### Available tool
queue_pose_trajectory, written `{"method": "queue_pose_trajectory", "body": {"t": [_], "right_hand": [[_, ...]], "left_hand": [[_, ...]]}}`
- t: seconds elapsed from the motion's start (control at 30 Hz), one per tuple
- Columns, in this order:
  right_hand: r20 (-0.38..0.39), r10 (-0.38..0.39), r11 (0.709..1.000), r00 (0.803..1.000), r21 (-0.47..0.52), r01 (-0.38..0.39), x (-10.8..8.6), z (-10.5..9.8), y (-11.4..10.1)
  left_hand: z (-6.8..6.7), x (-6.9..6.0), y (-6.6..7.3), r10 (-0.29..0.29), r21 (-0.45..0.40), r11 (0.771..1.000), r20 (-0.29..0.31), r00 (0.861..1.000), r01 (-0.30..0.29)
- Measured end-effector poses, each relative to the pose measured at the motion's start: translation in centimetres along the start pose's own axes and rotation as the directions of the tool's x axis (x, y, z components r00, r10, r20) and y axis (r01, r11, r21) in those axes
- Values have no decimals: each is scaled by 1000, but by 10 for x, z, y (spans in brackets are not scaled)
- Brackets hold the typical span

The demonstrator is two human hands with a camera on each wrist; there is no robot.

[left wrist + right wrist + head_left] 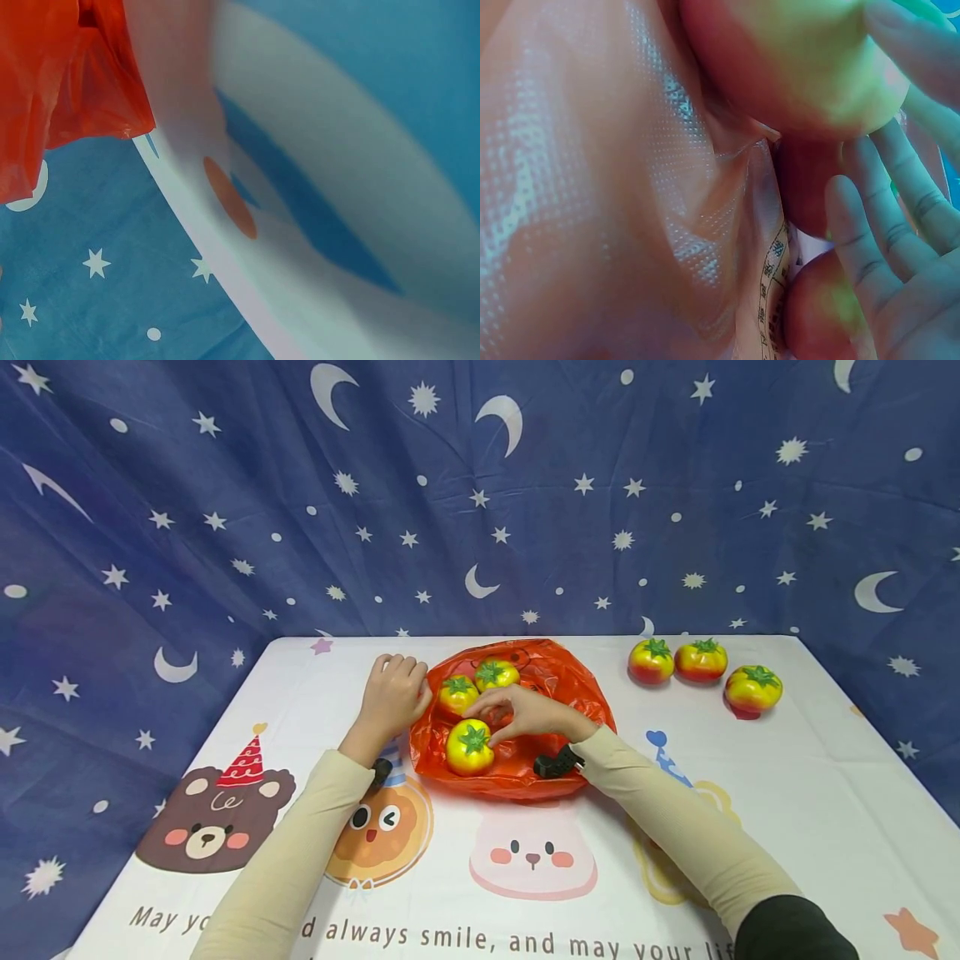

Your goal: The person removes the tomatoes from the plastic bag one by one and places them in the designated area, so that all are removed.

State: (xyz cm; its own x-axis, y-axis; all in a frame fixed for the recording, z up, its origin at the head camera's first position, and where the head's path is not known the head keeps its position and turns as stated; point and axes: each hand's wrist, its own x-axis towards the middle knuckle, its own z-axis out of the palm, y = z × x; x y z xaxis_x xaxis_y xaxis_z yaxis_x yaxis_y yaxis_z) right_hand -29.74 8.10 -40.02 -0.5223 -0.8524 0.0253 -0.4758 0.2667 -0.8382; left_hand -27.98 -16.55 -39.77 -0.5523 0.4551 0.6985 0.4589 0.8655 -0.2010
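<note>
A red plastic bag (pixel 540 781) lies spread on the table, its mouth facing up. Inside it are three red-and-yellow tomatoes with green leafy tops: the front tomato (pixel 469 756), a left tomato (pixel 457 695) and a rear tomato (pixel 497 674). My left hand (pixel 396 693) has curled fingers and grips the bag's left rim. Over the bag, my right hand (pixel 528 712) reaches to the front tomato with loosely spread fingers. Its thumb touches that tomato (pixel 802 67) in the right wrist view; some fingertips are hidden behind the fruit.
Three more tomatoes lie at the table's back right: one at left (pixel 651 662), one in the middle (pixel 701 661) and one nearer the front (pixel 753 691). A white cloth (pixel 847 810) with cartoon prints covers the table. A blue starry curtain (pixel 562 527) hangs behind.
</note>
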Motion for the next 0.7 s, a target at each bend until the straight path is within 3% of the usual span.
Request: {"method": "queue_pose_trajectory", "body": {"t": [0.23,0.5,0.7], "right_hand": [[7,1,1000,1000,9,-1,1,1,1],[47,38,995,998,91,-43,0,1,2],[74,6,987,997,160,-18,0,1,4]], "left_hand": [[0,0,0,0,3,1000,5,1000,0],[-1,0,0,-6,5,1000,16,1000,6],[0,0,-1,-6,1,1000,12,1000,6]]}}
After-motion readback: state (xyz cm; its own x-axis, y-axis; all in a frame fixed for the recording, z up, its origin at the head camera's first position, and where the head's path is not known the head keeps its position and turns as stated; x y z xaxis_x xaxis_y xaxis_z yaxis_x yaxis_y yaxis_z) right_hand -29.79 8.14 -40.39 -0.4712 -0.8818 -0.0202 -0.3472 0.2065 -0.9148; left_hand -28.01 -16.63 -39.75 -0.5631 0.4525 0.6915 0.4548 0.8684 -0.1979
